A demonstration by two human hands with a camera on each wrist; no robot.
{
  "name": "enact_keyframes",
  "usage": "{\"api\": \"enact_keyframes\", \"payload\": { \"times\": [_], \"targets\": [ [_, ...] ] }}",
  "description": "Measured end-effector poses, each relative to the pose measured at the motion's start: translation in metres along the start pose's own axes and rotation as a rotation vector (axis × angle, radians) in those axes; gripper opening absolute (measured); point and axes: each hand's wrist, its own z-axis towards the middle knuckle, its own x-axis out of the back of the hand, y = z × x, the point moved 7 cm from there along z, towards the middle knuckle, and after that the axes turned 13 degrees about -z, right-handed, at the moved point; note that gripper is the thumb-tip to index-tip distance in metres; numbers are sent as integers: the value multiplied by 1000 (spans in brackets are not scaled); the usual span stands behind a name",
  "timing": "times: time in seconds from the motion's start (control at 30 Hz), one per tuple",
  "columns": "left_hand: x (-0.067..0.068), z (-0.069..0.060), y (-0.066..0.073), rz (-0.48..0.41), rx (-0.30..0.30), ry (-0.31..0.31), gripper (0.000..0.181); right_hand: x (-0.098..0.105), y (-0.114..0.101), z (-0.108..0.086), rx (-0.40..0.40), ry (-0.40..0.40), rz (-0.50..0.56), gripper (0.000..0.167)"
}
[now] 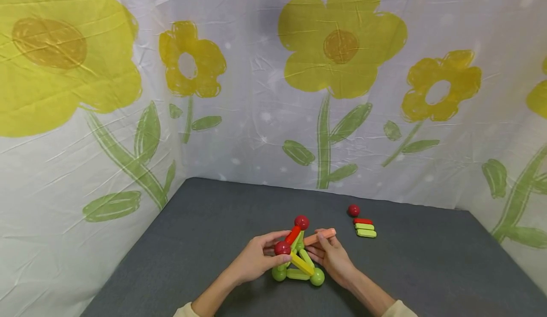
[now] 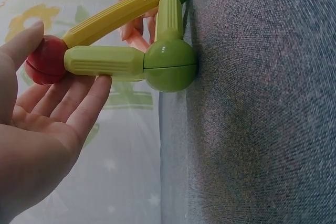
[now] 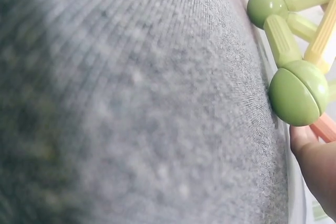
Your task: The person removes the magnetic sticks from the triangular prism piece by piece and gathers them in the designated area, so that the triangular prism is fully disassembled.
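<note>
Left fingers [image 1: 273,236] clasp the nearest red ball [image 1: 282,247] between them, right fingers [image 1: 325,243] pinching an orange stick [image 1: 313,238].

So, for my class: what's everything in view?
Table: one, dark-grey, below
Floral curtain: one, white and yellow, behind
Structure: one, multicoloured, on table
Lower balls: three, green, in structure
Upper balls: two, red, in structure
Joined rods: several green, one yellow, one red, in structure
Loose rods: two green, one red, table's right
Loose ball: one, red, beyond loose rods
Orange rod: one, orange, structure's right
Sleeves: two, cream, foreground
Left hand: one, holding upper ball
Right hand: one, holding orange rod
</note>
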Motion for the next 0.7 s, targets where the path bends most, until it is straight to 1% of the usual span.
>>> {"api": "enact_keyframes", "payload": {
  "times": [0.33, 0.43, 0.5, 0.6, 0.63, 0.7],
  "targets": [
    [0, 0, 0, -8, 6, 3, 57, 1, 2, 1, 12, 7, -1, 54],
    [0, 0, 0, -8, 8, 2, 57, 3, 2, 2, 5, 14, 25, 55],
    [0, 1, 0, -5, 9, 3, 58, 5, 1, 3, 4, 27, 57, 55],
    [0, 1, 0, -3, 10, 3, 57, 10, 1, 4, 0, 68, 94, 54],
    [0, 1, 0, -5, 11, 4, 57, 11, 1, 4, 0, 83, 91, 54],
    [0, 1, 0, -10, 13, 3, 58, 14, 1, 4, 0, 113, 50, 53]
  ]
}}
